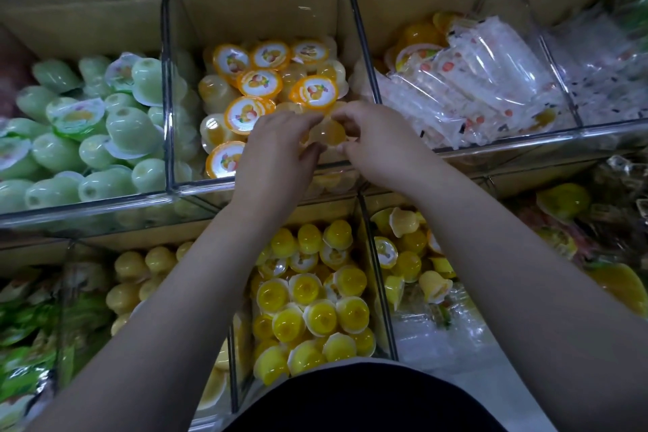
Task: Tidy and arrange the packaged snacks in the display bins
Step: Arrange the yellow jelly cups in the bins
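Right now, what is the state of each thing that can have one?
left hand: pinches the orange jelly cup.
right hand: pinches the same cup.
orange jelly cup: held between both hands, dome up.
middle bin: partly filled, cups mixed, some lid-up, some on their sides.
green cups: jumbled heap.
yellow cups: mostly dome up.

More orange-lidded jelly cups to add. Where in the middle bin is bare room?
Bare cardboard shows behind the orange-lidded cups, at the back of the bin. The front is crowded: left hand and right hand pinch a jelly cup there.
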`<move>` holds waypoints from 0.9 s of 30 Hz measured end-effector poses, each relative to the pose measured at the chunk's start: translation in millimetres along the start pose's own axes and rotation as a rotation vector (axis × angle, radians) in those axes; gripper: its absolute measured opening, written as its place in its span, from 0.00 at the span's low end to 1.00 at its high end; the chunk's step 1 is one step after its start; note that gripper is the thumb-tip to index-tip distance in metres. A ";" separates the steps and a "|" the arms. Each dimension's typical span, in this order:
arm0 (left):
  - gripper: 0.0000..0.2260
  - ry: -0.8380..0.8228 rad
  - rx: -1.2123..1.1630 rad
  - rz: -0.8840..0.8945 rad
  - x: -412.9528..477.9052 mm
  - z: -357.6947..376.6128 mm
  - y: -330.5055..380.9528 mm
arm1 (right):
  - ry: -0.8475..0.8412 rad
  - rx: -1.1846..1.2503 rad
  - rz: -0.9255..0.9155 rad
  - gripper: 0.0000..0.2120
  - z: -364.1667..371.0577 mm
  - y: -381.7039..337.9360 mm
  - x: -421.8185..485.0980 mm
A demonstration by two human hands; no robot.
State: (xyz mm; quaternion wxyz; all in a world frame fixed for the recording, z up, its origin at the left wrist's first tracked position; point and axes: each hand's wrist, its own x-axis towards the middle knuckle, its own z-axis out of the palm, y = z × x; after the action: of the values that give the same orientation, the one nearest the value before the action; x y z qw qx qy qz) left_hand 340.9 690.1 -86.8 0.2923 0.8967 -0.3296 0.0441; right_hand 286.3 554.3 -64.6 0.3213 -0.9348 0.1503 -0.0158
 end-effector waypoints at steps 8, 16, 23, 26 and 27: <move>0.13 0.058 -0.223 -0.028 -6.8 -2.0 6.1 | 0.122 0.371 -0.020 0.16 1.1 4.5 -12.5; 0.16 0.083 -0.795 -0.173 -37.9 0.3 47.5 | 0.253 0.818 -0.033 0.11 8.7 15.1 -40.6; 0.19 0.011 -1.063 -0.231 -50.5 17.9 66.3 | 0.291 1.098 0.009 0.17 2.9 31.6 -73.2; 0.19 -0.015 -1.111 -0.223 -58.6 28.4 75.4 | 0.294 1.128 0.032 0.19 1.6 43.7 -87.4; 0.18 -0.022 -1.126 -0.223 -60.8 32.5 78.3 | 0.296 1.131 0.044 0.19 1.6 48.5 -91.3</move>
State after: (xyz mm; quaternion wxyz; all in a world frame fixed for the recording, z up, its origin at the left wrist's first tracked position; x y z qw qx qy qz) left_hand 241.6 658.6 -91.4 0.7242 0.6326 -0.2084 -0.1785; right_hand 186.2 545.5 -89.0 0.7463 -0.6025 0.1811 -0.2174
